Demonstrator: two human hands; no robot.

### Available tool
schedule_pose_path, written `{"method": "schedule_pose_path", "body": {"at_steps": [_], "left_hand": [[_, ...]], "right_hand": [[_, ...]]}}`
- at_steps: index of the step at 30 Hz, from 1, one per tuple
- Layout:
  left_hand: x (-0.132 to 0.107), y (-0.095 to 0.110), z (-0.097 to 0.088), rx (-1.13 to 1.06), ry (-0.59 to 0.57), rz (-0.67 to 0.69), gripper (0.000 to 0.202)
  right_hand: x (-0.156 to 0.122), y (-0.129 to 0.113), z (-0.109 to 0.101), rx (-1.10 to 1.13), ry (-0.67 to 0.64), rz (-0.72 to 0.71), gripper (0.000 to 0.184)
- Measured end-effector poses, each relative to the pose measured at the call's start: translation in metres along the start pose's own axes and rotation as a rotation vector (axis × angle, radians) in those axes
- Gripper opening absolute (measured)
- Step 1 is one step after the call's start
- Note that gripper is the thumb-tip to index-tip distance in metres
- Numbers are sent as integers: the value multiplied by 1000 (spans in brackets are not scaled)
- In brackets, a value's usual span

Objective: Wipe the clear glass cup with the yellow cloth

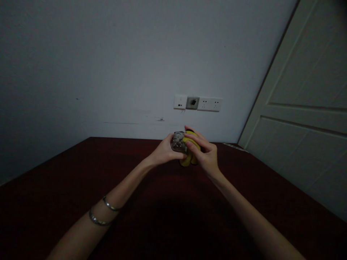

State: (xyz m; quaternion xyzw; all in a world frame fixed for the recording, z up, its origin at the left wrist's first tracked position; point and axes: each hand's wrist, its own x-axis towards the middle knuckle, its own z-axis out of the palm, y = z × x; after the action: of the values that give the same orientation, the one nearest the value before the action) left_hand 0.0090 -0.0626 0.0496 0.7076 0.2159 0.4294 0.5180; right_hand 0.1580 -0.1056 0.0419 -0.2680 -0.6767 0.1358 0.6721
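My left hand [166, 151] is closed round a clear glass [178, 142], its thumb and fingers on either side. A yellow cloth [193, 142] with a dark edge is bunched in my right hand [206, 153], whose fingers press it against the right side of the glass. Folds of the cloth hang below the glass. Both hands are held together above the dark red table. The exact shape of the glass is hard to make out, as the fingers and the cloth cover part of it.
The dark red table [81, 173] reaches back to a pale wall [121, 65]. A row of switches and sockets [198, 103] is set in the wall beyond my hands. A panelled door [306, 108] stands at the right. Two bangles [101, 216] circle my left forearm.
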Motion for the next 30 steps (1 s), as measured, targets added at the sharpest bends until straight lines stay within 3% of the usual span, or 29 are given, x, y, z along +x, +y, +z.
{"method": "schedule_pose_path", "body": {"at_steps": [4,10,16,18,26,28,30], "left_hand": [[0,-1,-3,79,24,37,61],[1,-6,-3,199,43,57,57],[1,-2,0,312,29,194,55],[1,-1,0,354,33,227,54],[0,-9,-4,503,102,167,69],[1,-9,-3,451,80,157,68],[2,-9,-3,351,39,143,66]], "right_hand": [[-1,-3,-1,-74,-108,-108,21],[3,5,-1,2,32,110,19],[-4,-8,5,-306,-197,-231,26],[-5,-9,6,-353,-193,-276,28],[1,-4,4,-188,42,16,19],[1,-4,2,-181,11,10,19],[0,-6,0,-209,-92,-91,22]]}}
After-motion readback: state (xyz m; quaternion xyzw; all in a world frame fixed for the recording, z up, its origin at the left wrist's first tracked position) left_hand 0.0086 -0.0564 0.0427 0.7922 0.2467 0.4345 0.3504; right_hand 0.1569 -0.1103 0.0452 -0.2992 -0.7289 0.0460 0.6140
